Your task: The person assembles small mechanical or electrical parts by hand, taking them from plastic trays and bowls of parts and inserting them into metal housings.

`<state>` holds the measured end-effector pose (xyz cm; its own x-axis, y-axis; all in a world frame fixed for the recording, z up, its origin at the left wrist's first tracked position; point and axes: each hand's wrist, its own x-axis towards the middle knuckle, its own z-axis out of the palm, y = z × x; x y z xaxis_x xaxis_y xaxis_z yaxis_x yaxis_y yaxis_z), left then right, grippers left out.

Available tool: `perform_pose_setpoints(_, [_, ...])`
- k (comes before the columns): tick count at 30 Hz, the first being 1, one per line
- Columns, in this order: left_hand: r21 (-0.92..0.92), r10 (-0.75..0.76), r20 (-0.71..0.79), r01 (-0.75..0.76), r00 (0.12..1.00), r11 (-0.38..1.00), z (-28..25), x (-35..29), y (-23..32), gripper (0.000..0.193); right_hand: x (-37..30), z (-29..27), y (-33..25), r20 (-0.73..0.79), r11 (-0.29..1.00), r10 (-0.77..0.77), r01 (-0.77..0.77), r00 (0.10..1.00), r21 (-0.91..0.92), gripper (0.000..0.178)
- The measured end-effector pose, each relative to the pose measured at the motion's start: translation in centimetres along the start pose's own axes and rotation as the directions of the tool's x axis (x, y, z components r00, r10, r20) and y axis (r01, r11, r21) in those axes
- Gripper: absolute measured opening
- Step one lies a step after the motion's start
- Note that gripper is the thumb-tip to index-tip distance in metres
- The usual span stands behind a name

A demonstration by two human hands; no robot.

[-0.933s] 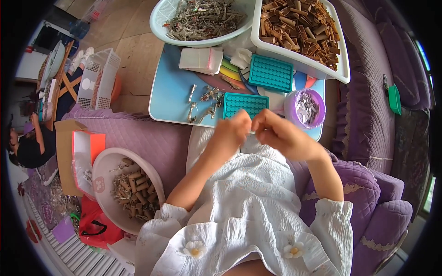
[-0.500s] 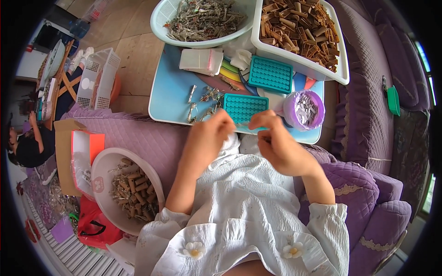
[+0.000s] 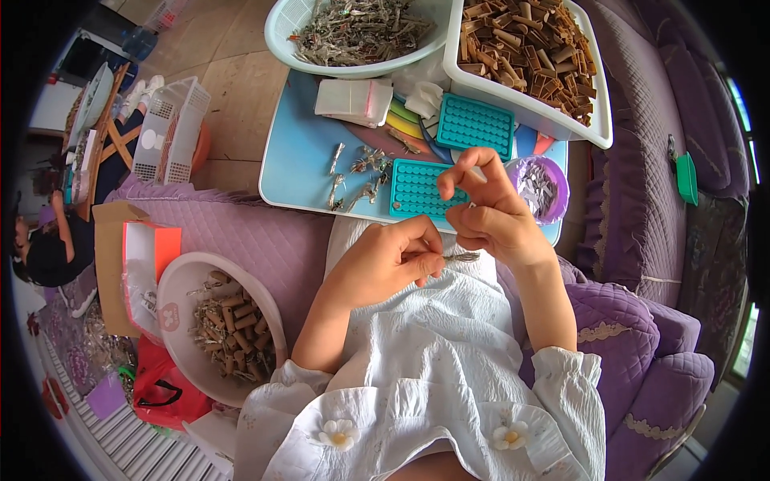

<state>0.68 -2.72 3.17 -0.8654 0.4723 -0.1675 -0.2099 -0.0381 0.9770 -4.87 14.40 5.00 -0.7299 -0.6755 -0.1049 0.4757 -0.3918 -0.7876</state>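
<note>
Above my lap, my left hand point(image 3: 393, 258) is closed on a thin bundle of greyish strands point(image 3: 462, 257), whose frayed end sticks out to the right. My right hand point(image 3: 496, 212) is raised beside it, in front of the near teal tray, with fingers bent. A tiny pale bit shows between its thumb and fingers, too small to name. The near teal tray point(image 3: 409, 188), with rows of small hollows, is partly hidden by that hand. Left of the tray lie several loose silvery bundles point(image 3: 365, 164). A purple-rimmed tub point(image 3: 559, 176) of small silver pieces stands to the right.
On the blue table point(image 3: 301, 160) are a second teal tray point(image 3: 475, 126), a clear plastic box point(image 3: 353, 102), a basin of grey strands point(image 3: 277, 40) and a white bin of brown half-tubes point(image 3: 597, 104). A pink basin point(image 3: 178, 349) holds brown tubes. Another person point(image 3: 60, 240) sits far left.
Both hands were close together at the table edge. The left has come down and back toward my lap, and the right has risen slightly, so the strand bundle now shows plainly.
</note>
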Motion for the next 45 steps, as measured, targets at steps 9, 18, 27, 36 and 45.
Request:
perform_pose_setpoints(9, [-0.164,-0.126,-0.008,0.122,0.992,0.979,0.0,0.2,1.1,0.014,-0.1,0.3,-1.6,0.026,0.984,-0.014,0.019,1.0,-0.18,0.044])
perform_pose_setpoints(18, [-0.441,-0.004,-0.273,-0.121,0.962,0.889,0.2,0.9,0.4,0.014,-2.8,2.1,-1.7,-0.025,0.937,-0.012,0.003,1.0,-0.35,0.044])
perform_pose_setpoints(27, [-0.794,0.089,-0.081,-0.118,0.993,0.597,2.0,0.3,-0.5,0.028,-3.7,-0.5,-0.8,0.044,0.919,-0.205,0.177,0.978,0.353,0.06])
perform_pose_setpoints(36, [-0.638,0.04,0.025,-0.015,0.999,0.77,3.1,0.4,0.0,0.036,-4.0,0.3,-1.0,-0.065,0.935,-0.354,0.35,0.933,-0.061,0.037])
perform_pose_setpoints(45, [-0.791,0.042,-0.136,-0.134,0.99,0.597,4.0,0.4,-0.2,0.037,-5.1,1.9,-0.1,-0.084,0.88,-0.373,0.323,0.924,-0.349,0.017])
